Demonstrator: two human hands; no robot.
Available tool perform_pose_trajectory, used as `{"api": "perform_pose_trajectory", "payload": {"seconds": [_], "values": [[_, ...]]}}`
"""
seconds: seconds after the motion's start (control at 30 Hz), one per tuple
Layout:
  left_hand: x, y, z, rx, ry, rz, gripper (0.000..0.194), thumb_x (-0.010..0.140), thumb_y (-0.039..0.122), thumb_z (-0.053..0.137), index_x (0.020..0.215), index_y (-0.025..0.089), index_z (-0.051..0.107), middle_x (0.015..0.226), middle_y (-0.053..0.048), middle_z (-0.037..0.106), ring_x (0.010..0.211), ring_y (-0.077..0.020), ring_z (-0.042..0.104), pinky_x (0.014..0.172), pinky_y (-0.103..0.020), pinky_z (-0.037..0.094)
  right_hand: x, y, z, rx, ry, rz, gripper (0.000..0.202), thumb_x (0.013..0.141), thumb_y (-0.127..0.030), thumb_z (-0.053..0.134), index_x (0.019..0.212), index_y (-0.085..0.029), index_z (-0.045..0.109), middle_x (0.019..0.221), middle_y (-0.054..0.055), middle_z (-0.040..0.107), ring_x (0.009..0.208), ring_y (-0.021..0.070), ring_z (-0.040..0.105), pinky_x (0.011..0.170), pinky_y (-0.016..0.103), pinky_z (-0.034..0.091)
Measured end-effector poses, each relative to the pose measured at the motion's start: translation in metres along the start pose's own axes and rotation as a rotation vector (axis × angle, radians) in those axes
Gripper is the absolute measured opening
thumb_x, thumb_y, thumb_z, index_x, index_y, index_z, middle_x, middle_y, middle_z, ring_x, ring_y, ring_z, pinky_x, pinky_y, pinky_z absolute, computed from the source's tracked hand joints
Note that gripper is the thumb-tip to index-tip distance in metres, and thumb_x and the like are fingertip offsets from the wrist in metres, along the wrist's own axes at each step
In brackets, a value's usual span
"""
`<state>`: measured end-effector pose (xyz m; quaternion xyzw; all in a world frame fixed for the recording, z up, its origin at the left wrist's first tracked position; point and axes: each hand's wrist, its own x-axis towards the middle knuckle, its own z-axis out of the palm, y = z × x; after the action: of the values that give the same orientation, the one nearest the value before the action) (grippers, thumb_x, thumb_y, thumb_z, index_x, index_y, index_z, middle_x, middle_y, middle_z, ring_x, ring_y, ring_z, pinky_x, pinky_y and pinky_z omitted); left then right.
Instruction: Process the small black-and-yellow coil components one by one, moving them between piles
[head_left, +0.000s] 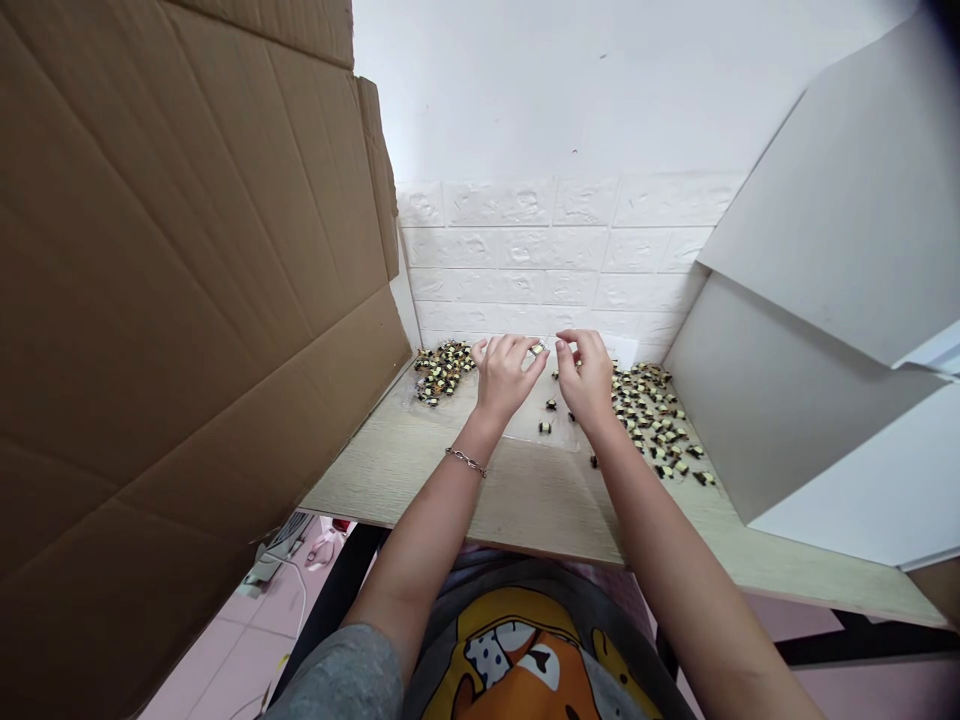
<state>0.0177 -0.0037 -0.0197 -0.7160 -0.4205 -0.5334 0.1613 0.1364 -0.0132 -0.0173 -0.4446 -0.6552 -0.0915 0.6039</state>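
My left hand point(506, 375) pinches a small coil point(538, 349), pale yellow in the middle with dark ends, between thumb and fingertips. Close beside it on the right is my right hand point(586, 372), its thumb and forefinger drawn together near the coil. Whatever is between those right fingertips, perhaps a thin wire, is too small to make out. Below the hands, a similar loose coil point(545, 427) lies on the tabletop. One heap of coils point(442, 372) is at the left, and many more coils point(660, 420) are spread at the right, partly hidden by my right forearm.
A tall cardboard sheet point(195, 280) walls off the left side. White panels point(795, 380) stand at the right, and a white brick-patterned wall point(525, 250) is behind. The pale wooden table point(540, 500) has its front edge close to my body. Clear plastic point(517, 425) lies under the hands.
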Motion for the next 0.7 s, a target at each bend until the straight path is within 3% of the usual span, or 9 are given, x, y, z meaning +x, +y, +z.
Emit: {"api": "perform_pose_trajectory", "payload": {"seconds": [0.43,0.7], "values": [[-0.0006,-0.0011,0.0007,0.062,-0.033,0.018,0.017,0.08,0.037,0.047,0.088,0.026,0.057,0.086,0.001,0.063,0.086,-0.0142,0.052,0.088,-0.036,0.02,-0.0002,0.0,0.0003,-0.006,0.022,-0.13,0.012,0.082,-0.021,0.042,0.076,-0.019,0.053,0.08,0.004,0.053,0.079,0.014,0.05,0.071,0.027,0.041],[-0.0033,-0.0009,0.0014,0.121,-0.073,0.145,0.016,0.081,0.035,0.045,0.089,0.026,0.056,0.088,0.001,0.061,0.086,-0.0139,0.052,0.088,-0.037,0.02,-0.0008,0.0009,-0.0002,-0.08,0.055,-0.097,0.013,0.081,-0.024,0.044,0.075,-0.019,0.055,0.079,0.003,0.054,0.078,0.0148,0.051,0.071,0.029,0.039]]}}
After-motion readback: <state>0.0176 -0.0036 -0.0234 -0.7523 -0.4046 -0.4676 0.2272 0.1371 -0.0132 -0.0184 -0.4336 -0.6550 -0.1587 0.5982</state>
